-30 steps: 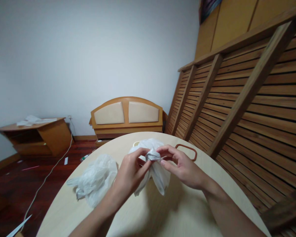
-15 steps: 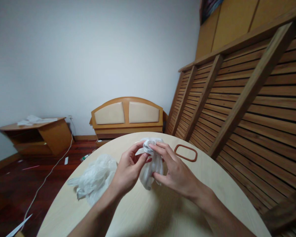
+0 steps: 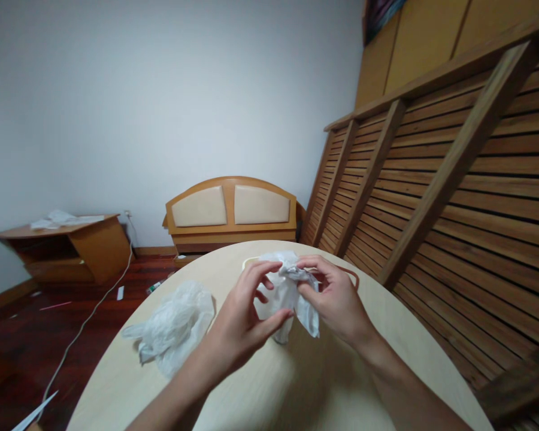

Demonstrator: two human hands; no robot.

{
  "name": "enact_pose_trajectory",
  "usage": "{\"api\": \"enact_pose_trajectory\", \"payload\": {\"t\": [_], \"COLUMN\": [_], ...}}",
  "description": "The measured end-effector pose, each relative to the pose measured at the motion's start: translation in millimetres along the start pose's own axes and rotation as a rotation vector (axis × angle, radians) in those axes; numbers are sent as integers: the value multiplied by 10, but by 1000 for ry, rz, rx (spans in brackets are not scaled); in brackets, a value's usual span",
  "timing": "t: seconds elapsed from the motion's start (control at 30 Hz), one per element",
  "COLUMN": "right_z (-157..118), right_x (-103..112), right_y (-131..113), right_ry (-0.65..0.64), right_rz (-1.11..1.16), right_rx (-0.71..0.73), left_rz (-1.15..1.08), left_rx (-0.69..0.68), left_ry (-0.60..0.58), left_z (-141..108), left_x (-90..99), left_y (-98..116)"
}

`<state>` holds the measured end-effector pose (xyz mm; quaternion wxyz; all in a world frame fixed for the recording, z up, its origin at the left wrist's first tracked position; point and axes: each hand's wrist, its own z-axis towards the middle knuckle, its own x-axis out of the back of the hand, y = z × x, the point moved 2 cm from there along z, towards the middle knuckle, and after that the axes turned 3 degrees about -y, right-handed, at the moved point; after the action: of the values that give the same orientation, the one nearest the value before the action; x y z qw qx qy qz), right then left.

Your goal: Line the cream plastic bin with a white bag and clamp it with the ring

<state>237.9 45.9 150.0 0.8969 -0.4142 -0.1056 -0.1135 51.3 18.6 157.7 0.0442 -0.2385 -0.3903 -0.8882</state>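
A thin white plastic bag (image 3: 287, 287), bunched and twisted at the top, hangs above the round table. My right hand (image 3: 336, 293) is closed on its gathered part, pinching it between thumb and fingers. My left hand (image 3: 247, 314) is at the bag's left side with thumb and fingers spread apart; its index fingertip reaches the twisted part. Behind the bag shows a pale rim (image 3: 250, 261) of something mostly hidden. A brown rounded frame (image 3: 354, 275) lies beyond my right hand, which covers most of it.
Another crumpled white plastic bag (image 3: 179, 326) lies on the left of the round table (image 3: 413, 359). Wooden slatted panels (image 3: 467, 215) lean along the right. A headboard (image 3: 231, 209) stands behind the table, a low cabinet (image 3: 94, 245) at the left. A cable (image 3: 87, 326) crosses the floor.
My left thumb and fingers have parted from their pinch on the bag. The bag's twisted top has shifted right with my right hand, which now covers much of the brown frame.
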Motion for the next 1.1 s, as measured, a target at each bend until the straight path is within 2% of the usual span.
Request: {"api": "enact_pose_trajectory", "payload": {"t": [0.13, 0.27, 0.37, 0.5, 0.7, 0.8, 0.9, 1.03, 1.1], "right_z": [34, 53, 55, 38, -15, -25, -16, 26, 70], "right_x": [34, 35, 33, 30, -56, -111, -102, 2, 73], "right_y": [25, 117, 144, 76, -32, 21, 93, 143, 161], "right_ry": [58, 42, 8, -98, -280, -231, -127, -51, -7], "right_rz": [96, 269, 301, 355, 410, 267, 69, -52, -18], "right_rx": [-122, -290, -295, -273, -163, -85, -38, -109, -148], "left_rz": [285, 335, 303, 262, -62, -160, -227, -279, -236], "left_rx": [-22, 43, 106, 198, 187, 193, 222, 213, 205], "left_ry": [-123, -217, -184, -93, -1, 42, -14, -74, -29], "left_z": [-52, -50, 11, 91, 151, 173, 165, 142, 149], "left_x": [-2, -56, -69, -41, -12, -6, -19, -8, 32], "left_y": [49, -66, -204, -325, -350, -316, -256, -195, -227]}}
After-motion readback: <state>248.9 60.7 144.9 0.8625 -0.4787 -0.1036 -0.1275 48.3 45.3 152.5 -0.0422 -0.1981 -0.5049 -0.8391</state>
